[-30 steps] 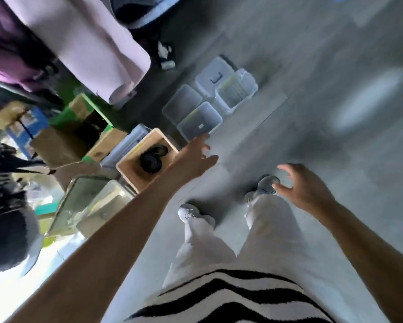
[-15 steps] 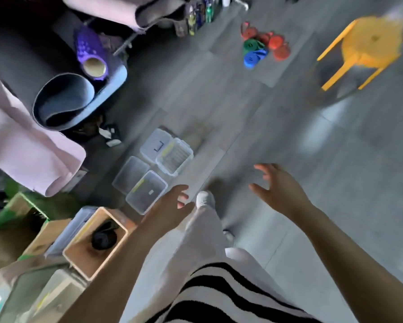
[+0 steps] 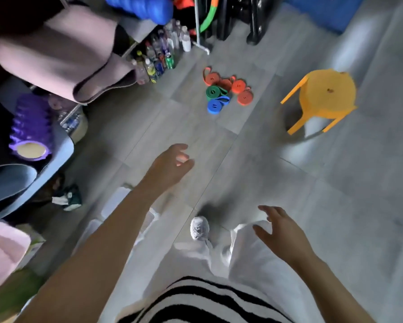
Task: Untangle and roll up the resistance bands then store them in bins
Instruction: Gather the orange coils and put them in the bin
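On the floor [image 3: 289, 183], coiled orange, green, blue resistance bands [image 3: 226, 92]; left hand [image 3: 170, 167], right hand [image 3: 279, 231] slack, empty.

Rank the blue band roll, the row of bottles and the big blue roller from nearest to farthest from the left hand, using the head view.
1. Blue band roll: just ahead of the left hand, slightly to its right.
2. Row of bottles: farther ahead, off to the left.
3. Big blue roller: farthest, at the top edge beyond the bottles.
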